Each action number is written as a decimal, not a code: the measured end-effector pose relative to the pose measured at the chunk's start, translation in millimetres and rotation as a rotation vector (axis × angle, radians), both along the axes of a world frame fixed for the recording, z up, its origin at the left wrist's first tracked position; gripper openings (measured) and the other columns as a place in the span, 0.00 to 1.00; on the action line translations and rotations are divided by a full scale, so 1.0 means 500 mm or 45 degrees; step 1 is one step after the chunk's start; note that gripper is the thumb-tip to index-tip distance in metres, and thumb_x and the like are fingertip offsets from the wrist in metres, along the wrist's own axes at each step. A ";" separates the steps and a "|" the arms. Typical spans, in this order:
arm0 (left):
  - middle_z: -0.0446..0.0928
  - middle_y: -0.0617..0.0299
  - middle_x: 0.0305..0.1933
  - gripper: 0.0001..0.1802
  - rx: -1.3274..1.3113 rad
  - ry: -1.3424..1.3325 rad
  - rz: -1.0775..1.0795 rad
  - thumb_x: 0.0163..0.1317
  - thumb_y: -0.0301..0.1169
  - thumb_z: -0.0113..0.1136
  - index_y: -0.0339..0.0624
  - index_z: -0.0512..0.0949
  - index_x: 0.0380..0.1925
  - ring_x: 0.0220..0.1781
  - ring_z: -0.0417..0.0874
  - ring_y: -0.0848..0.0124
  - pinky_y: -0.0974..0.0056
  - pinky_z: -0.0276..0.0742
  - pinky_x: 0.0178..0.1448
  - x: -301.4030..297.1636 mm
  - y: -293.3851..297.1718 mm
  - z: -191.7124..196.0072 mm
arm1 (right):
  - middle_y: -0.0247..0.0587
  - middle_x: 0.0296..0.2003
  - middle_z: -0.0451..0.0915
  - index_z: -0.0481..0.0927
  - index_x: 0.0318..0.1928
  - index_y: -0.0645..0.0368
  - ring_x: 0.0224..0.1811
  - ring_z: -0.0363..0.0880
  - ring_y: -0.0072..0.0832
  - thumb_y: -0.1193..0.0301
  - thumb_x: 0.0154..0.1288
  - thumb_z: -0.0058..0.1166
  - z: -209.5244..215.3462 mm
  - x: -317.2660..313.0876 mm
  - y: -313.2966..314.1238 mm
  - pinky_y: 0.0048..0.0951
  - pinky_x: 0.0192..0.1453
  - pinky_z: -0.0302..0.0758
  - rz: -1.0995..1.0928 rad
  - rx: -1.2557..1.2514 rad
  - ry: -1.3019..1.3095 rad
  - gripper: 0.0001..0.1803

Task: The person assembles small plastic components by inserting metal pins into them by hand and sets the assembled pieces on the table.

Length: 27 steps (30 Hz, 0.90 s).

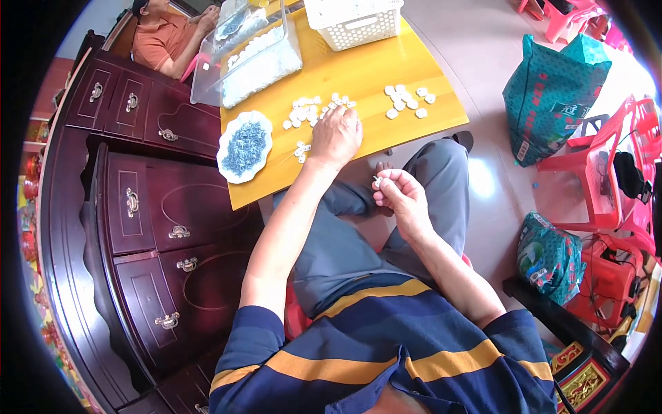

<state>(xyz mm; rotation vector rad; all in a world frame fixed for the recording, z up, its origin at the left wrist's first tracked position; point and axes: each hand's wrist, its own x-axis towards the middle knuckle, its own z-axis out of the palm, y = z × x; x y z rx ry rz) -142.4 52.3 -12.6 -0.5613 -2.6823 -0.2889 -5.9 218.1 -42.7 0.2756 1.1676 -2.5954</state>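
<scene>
**Small white piece pinched over the lap**

Small white piece sits pinched in right hand fingertips, raised close for handling. At eleven o'clock, left hand curls down over loose white pieces on the yellow table, apparently gathering; whether it holds any, I cannot tell. Blue-filled plate waits at nine.

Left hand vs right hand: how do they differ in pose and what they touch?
The left hand reaches out, palm down, onto the small white plastic pieces on the yellow wooden table; the right hand stays over the lap, fingers pinched on one small white piece. Both are bare.
</scene>
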 end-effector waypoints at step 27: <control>0.84 0.61 0.33 0.07 1.372 -0.948 -0.071 0.61 0.20 0.67 0.35 0.82 0.40 0.32 0.82 0.77 0.67 0.81 0.37 0.373 0.098 -0.002 | 0.35 0.38 0.84 0.79 0.51 0.58 0.32 0.81 0.17 0.74 0.73 0.58 -0.009 -0.005 0.010 0.19 0.38 0.81 -0.194 -0.236 -0.175 0.09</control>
